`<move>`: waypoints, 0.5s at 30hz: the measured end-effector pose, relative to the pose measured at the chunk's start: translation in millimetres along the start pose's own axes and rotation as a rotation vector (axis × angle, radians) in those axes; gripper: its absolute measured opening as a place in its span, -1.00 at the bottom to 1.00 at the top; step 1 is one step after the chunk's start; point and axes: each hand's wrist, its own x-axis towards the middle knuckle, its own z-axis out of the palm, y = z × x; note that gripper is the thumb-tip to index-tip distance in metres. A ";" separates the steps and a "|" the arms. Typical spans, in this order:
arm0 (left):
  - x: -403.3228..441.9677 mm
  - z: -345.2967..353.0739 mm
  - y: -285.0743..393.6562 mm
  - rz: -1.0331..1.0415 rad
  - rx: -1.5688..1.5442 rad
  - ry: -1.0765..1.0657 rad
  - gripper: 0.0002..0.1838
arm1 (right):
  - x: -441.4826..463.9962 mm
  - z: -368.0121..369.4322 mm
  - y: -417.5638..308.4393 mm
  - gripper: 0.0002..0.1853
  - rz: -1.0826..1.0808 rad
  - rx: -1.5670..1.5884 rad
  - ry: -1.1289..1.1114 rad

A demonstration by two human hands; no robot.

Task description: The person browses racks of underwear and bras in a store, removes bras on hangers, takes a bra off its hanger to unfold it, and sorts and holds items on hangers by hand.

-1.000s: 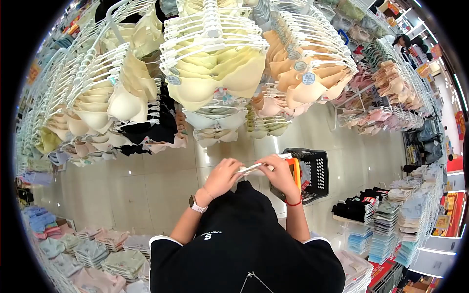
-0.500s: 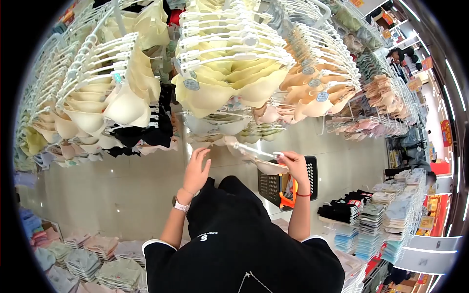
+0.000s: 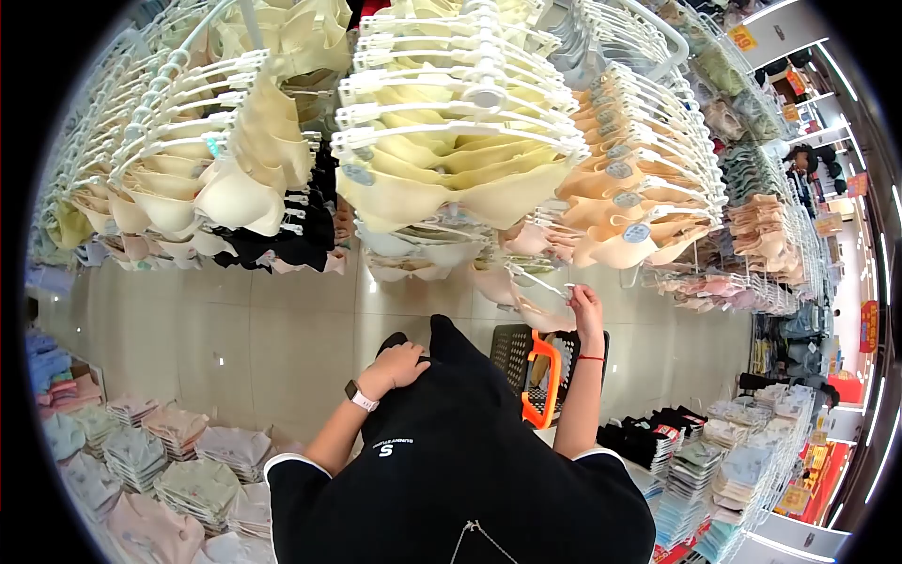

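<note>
My right hand (image 3: 586,313) pinches one end of a white hanger (image 3: 537,281), held out over the floor. From that hanger hangs a pale pink-beige bra (image 3: 515,299), its near end partly hidden by the hand. My left hand (image 3: 402,366) lies flat on the black trousers over my thigh, fingers stretched out and holding nothing. Just below the bra, beside my right forearm, a black shopping basket (image 3: 512,350) with an orange handle (image 3: 540,385) stands on the floor.
Ahead hang yellow bras (image 3: 404,202), peach bras (image 3: 601,240) and cream bras (image 3: 240,197) on racks. Folded clothes (image 3: 202,489) lie in stacks at lower left, with more stacks (image 3: 695,470) at right. Tiled floor (image 3: 272,348) runs between them.
My left hand has dropped from mid-air onto my thigh. My right hand has shifted slightly right with the hanger and bra, and the view has shifted a little.
</note>
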 end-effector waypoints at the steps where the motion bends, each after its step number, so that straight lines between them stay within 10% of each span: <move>1: 7.3 0.9 7.1 -0.008 0.003 0.005 -0.58 | 10.0 -12.5 0.3 -0.85 0.002 -0.001 -0.009; 15: 91.4 33.1 101.2 -0.094 0.012 0.173 -0.57 | 137.9 -108.8 -3.0 -0.45 -0.187 -0.233 -0.093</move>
